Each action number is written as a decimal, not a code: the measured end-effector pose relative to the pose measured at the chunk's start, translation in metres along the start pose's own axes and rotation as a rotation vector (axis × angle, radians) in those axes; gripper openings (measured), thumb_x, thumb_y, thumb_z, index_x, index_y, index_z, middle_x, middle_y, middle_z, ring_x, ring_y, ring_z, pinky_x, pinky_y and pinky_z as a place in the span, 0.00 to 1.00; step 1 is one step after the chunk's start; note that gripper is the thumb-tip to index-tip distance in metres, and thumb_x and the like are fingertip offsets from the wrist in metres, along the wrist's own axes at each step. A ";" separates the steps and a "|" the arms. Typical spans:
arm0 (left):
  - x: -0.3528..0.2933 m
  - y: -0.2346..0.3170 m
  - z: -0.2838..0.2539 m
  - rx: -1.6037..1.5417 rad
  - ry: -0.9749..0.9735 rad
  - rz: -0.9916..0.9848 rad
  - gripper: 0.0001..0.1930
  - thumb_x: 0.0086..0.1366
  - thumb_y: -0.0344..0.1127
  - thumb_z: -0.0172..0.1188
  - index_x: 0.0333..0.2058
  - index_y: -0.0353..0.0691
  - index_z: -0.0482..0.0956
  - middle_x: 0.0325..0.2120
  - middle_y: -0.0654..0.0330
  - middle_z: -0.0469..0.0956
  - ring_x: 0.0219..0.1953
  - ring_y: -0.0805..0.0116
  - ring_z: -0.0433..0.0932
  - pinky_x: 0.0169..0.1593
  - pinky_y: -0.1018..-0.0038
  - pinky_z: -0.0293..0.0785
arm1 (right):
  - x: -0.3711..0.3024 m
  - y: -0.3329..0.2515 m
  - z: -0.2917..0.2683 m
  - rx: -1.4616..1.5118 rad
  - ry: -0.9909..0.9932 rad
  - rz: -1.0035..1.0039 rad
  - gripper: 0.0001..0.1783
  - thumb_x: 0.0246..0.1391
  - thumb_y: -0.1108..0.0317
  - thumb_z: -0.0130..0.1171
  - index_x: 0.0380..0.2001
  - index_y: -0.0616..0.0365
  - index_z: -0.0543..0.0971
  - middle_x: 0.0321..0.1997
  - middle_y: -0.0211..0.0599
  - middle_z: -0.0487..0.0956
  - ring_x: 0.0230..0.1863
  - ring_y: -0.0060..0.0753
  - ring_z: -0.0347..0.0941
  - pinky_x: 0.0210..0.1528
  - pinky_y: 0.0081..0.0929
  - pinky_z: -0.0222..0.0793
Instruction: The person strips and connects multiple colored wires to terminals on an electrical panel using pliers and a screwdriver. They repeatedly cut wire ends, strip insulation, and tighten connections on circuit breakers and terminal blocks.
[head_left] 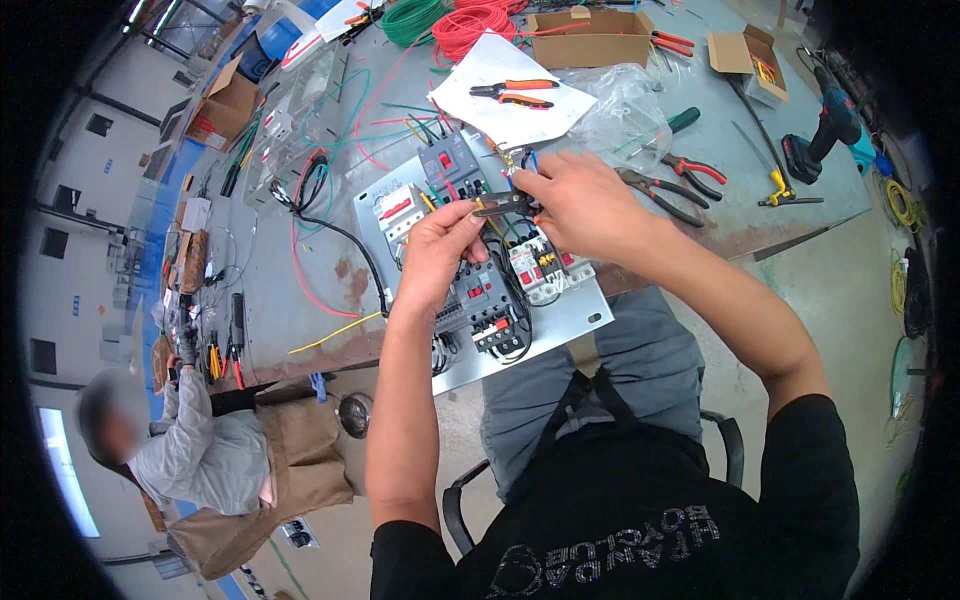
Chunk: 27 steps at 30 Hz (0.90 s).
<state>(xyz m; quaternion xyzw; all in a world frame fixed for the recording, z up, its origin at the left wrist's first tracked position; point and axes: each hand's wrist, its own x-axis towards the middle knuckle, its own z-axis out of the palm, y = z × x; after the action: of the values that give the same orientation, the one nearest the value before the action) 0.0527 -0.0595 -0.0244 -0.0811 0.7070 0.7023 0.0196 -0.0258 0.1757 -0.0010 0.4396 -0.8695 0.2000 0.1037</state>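
My right hand [595, 205] is closed around a dark-jawed hand tool, seemingly pliers [503, 205], whose handles are hidden in the palm. The jaws point left, toward the pinched fingertips of my left hand [440, 250]. What those fingers grip is too small to make out. Both hands are above a metal mounting plate [585, 318] that overhangs the table's front edge. On the plate are a grey contactor [447, 165], a second contactor [480, 290], a white breaker [398, 208] and white terminal devices [545, 270], with several coloured wires among them.
Orange-handled wire strippers [520, 92] lie on white paper [490, 65]. Red-handled pliers [693, 175], a cordless drill [822, 130] and a clear plastic bag [625, 110] are to the right. Red wire coils [475, 35] are at the back. A co-worker [205, 450] sits at left.
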 end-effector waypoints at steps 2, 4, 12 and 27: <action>0.001 -0.002 -0.001 -0.006 -0.007 -0.001 0.11 0.76 0.34 0.62 0.51 0.36 0.87 0.25 0.68 0.79 0.25 0.80 0.73 0.31 0.81 0.68 | 0.002 -0.002 0.001 -0.039 0.043 -0.029 0.22 0.51 0.64 0.72 0.49 0.55 0.80 0.44 0.44 0.81 0.50 0.49 0.79 0.52 0.46 0.72; 0.002 -0.006 -0.002 -0.028 -0.011 0.002 0.11 0.76 0.34 0.62 0.50 0.36 0.87 0.24 0.69 0.78 0.24 0.80 0.72 0.30 0.81 0.67 | 0.005 -0.002 0.004 -0.054 0.059 -0.050 0.22 0.50 0.64 0.72 0.48 0.56 0.80 0.44 0.44 0.81 0.49 0.49 0.79 0.51 0.46 0.72; 0.001 -0.004 0.002 -0.048 -0.007 0.020 0.09 0.75 0.32 0.62 0.48 0.36 0.88 0.25 0.70 0.78 0.23 0.81 0.70 0.29 0.81 0.65 | 0.010 0.000 0.009 -0.071 0.077 -0.086 0.23 0.50 0.65 0.72 0.48 0.58 0.79 0.44 0.44 0.82 0.48 0.49 0.81 0.50 0.46 0.73; 0.002 -0.006 0.005 -0.033 -0.003 0.039 0.10 0.75 0.33 0.62 0.48 0.36 0.87 0.30 0.67 0.82 0.23 0.81 0.68 0.29 0.81 0.65 | 0.016 0.003 0.007 -0.023 0.038 -0.092 0.21 0.51 0.65 0.72 0.47 0.59 0.79 0.43 0.49 0.83 0.47 0.53 0.82 0.50 0.49 0.75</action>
<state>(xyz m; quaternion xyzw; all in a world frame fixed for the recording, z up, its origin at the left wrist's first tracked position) 0.0508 -0.0549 -0.0307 -0.0666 0.6966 0.7143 0.0054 -0.0379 0.1631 -0.0021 0.4741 -0.8484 0.1934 0.1343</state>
